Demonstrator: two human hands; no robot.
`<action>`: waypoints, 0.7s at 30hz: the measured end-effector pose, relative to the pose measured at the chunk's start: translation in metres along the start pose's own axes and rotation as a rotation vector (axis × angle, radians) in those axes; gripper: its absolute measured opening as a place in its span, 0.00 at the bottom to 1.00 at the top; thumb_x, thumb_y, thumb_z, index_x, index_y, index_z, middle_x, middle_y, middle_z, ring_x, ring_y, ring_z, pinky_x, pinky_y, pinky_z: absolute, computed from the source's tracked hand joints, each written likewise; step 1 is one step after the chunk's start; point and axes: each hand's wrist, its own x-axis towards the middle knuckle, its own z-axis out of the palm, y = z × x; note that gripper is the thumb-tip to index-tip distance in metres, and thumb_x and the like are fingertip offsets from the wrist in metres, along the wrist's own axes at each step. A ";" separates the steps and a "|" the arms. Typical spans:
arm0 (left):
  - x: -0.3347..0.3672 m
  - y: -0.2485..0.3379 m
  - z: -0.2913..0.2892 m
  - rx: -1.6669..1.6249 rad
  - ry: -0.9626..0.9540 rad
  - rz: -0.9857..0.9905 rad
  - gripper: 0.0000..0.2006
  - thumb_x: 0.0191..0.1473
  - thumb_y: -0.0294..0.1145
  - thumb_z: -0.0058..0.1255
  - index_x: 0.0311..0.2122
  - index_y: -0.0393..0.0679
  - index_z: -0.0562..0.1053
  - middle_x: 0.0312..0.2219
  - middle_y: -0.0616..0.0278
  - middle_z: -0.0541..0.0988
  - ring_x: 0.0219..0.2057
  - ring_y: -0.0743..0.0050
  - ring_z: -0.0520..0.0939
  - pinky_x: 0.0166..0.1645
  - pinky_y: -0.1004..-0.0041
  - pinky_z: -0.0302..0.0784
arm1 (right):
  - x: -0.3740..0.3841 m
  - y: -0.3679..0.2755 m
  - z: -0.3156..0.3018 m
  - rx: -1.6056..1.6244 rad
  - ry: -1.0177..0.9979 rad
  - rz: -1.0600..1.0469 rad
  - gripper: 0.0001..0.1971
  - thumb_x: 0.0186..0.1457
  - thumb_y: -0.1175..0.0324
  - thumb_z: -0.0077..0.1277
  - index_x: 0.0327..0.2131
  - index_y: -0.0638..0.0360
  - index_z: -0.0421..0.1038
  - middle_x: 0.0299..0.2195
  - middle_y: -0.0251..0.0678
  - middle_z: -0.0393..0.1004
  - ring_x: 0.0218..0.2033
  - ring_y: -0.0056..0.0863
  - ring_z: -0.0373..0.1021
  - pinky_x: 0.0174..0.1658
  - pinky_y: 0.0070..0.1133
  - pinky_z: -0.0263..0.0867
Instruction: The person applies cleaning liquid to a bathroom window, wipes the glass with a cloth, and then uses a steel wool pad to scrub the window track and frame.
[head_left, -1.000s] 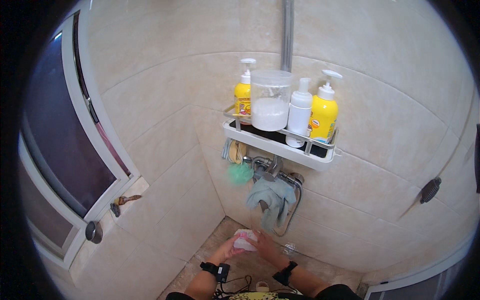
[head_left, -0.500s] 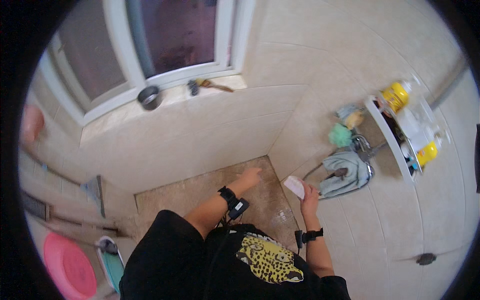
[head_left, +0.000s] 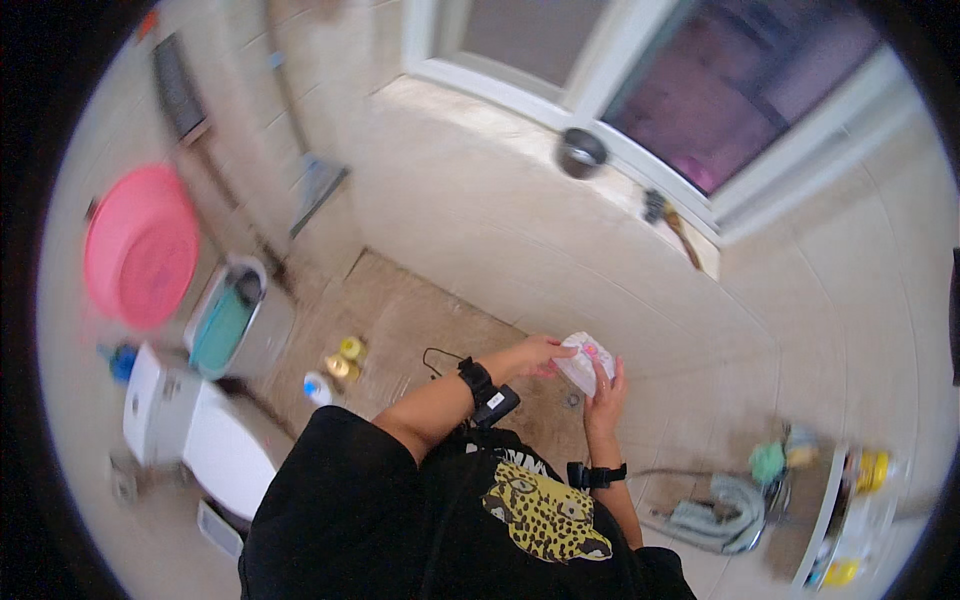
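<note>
Both hands are closed on a small flat white item with pink marks (head_left: 585, 362), held in front of my chest above the brown floor; its exact kind cannot be made out. My left hand (head_left: 540, 355) pinches its left edge between thumb and fingers. Round its right and lower side wraps my right hand (head_left: 605, 398), the thumb lying over the front. Each wrist wears a black strap with a small black box.
A dark cup (head_left: 582, 153) and a brush (head_left: 683, 235) sit on the sill. At left are a pink basin (head_left: 150, 250), a teal basin (head_left: 222, 330), a white toilet (head_left: 230, 450) and several floor bottles (head_left: 340, 366). A bottle shelf (head_left: 825, 510) and grey towel (head_left: 720, 510) hang at right.
My view has swung left, bringing the toilet and floor bottles in. The left hand, empty and reaching toward the floor before, now grips the white item together with the right hand.
</note>
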 end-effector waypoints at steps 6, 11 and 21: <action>-0.092 0.020 -0.006 -0.345 0.317 0.022 0.22 0.51 0.46 0.54 0.46 0.42 0.69 0.37 0.63 0.76 0.33 0.75 0.78 0.35 0.74 0.79 | 0.040 -0.014 0.026 0.123 -0.155 -0.431 0.37 0.36 0.86 0.49 0.54 0.43 0.63 0.57 0.56 0.53 0.57 0.53 0.53 0.57 0.38 0.53; -0.126 -0.028 -0.019 -0.552 0.517 0.206 0.21 0.50 0.46 0.55 0.45 0.43 0.70 0.35 0.67 0.77 0.33 0.79 0.79 0.33 0.78 0.79 | 0.063 -0.049 0.050 0.294 -0.322 -0.699 0.38 0.37 0.84 0.53 0.55 0.43 0.60 0.57 0.59 0.50 0.57 0.55 0.52 0.56 0.39 0.54; -0.189 -0.011 -0.014 -0.556 0.962 0.366 0.31 0.44 0.41 0.62 0.51 0.43 0.61 0.39 0.63 0.73 0.34 0.76 0.77 0.34 0.76 0.77 | 0.081 -0.119 0.060 1.110 -0.822 0.082 0.31 0.49 0.70 0.53 0.56 0.57 0.53 0.59 0.48 0.50 0.56 0.40 0.57 0.52 0.33 0.61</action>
